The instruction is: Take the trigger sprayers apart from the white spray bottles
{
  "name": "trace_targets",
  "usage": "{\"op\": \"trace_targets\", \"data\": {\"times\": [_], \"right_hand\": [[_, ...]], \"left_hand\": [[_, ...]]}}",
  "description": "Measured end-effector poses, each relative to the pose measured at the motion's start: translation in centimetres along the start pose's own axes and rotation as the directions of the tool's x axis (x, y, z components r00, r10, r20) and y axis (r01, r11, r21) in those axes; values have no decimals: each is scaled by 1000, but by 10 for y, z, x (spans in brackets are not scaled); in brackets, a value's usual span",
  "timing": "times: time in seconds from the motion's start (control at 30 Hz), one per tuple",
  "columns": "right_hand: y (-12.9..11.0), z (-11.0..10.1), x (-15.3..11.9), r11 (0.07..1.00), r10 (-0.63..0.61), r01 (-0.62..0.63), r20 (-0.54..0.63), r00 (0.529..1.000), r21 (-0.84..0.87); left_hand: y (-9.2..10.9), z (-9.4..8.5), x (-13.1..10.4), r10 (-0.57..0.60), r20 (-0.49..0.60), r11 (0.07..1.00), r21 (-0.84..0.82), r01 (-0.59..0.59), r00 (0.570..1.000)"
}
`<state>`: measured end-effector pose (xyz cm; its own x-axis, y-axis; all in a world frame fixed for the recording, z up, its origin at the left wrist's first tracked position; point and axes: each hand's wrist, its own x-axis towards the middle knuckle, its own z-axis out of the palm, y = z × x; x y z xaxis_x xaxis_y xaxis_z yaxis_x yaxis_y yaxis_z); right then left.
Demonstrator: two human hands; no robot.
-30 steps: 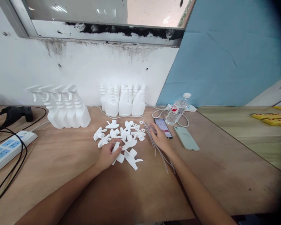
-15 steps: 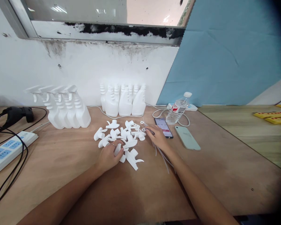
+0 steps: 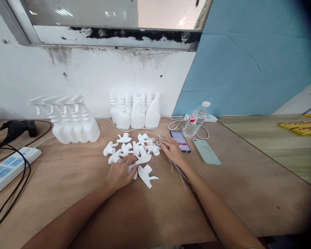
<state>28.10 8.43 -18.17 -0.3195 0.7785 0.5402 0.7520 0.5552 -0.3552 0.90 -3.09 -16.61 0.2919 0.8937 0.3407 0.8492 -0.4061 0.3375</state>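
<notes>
Amid a loose pile of white spray trigger heads, my left hand is closed around one trigger head, most of it covered by the fingers. My right hand is at the pile's right edge, fingertips together beside a small white ring. Something small and dark shows under its fingers; I cannot make out what it is. Thin clear tubes lie beneath the right hand and forearm. Another trigger head lies on its side just right of my left hand.
White spray bottles with heads fitted stand back left; headless bottles stand by the wall. Right of my hand lie a lit phone and a pale green phone, near a water bottle. A power strip with cables lies left.
My right hand has shifted slightly left, its fingertips now over the spot where loose white rings showed. My left fingers have curled further over the trigger head, hiding more of it.
</notes>
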Motion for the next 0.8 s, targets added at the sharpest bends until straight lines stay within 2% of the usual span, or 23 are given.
{"op": "trace_targets", "data": {"times": [0.13,0.23,0.27,0.33,0.4,0.43,0.5,0.57,0.6,0.63,0.7,0.8], "right_hand": [[-4,-4,-2,999,-2,5,-75,997,45],[-3,-4,-5,998,13,-4,-116,993,70],[-2,-4,-7,997,15,-7,-116,993,73],[-3,-5,-9,998,12,-5,-109,994,66],[-6,-6,-10,999,1,4,-101,995,48],[-7,-7,-10,999,-6,10,-98,995,41],[-11,-9,-11,999,-16,20,-103,995,36],[-14,-11,-11,999,-22,27,-117,993,38],[-15,-12,-11,999,-25,30,-125,992,39],[-15,-12,-11,999,-26,32,-133,991,38],[-14,-13,-12,999,-31,36,-140,990,35],[-13,-13,-13,999,-40,45,-154,987,29]], "left_hand": [[-10,-9,9,15,-126,1000,28,-11,992],[-28,-37,29,-45,-285,997,51,62,958],[-37,-49,38,-80,-366,992,60,109,927],[-55,-78,54,-185,-510,967,56,248,840],[-73,-107,67,-243,-665,941,16,339,706],[-81,-120,72,-252,-736,933,-13,360,628],[-94,-141,81,-264,-818,928,-71,365,511],[-102,-153,87,-300,-854,922,-144,361,425],[-105,-155,89,-323,-856,918,-180,353,403],[-107,-157,92,-341,-851,917,-207,342,399],[-109,-155,96,-351,-836,921,-228,315,422],[-110,-152,99,-307,-837,937,-182,299,453]]}}
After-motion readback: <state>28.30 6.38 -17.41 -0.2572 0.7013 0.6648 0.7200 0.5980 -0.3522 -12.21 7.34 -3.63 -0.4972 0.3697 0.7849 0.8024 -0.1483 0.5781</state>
